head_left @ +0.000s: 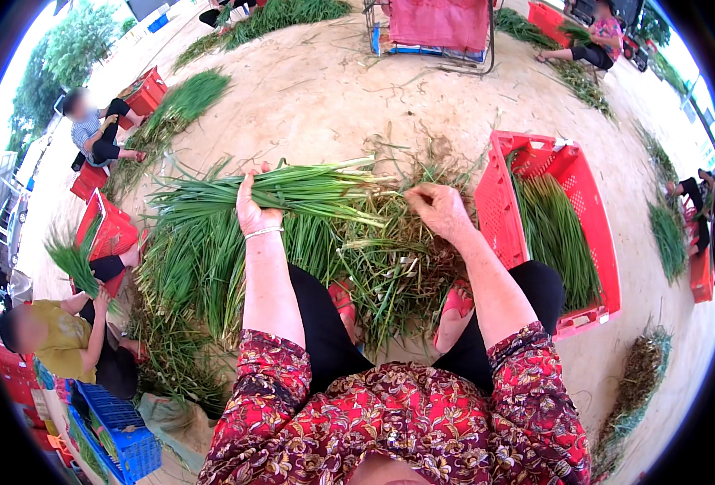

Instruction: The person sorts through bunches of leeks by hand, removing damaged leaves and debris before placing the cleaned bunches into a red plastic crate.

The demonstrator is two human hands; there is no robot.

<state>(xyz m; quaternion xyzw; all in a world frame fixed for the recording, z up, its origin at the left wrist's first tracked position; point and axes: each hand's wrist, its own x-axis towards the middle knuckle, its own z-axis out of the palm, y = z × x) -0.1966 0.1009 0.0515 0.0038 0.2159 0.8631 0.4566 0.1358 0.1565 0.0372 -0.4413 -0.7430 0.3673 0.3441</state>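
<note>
Heap of chive-like greens [192,255] on the left, one bunch [317,190] held crosswise over its far side.

Red perforated crate [489,198] stands right, holding more greens [556,238] laid near-to-far; brown-green trimmings [402,287] lie between heap and crate. Bunch runs left–right: leaf tips left, pale stalk ends right, toward the right hand. Left hand [258,212] grasps it around mid-length; right hand [442,212], nearer the pale ends, has fingers drawn together just beside them; cannot tell if it pinches a strand.
</note>
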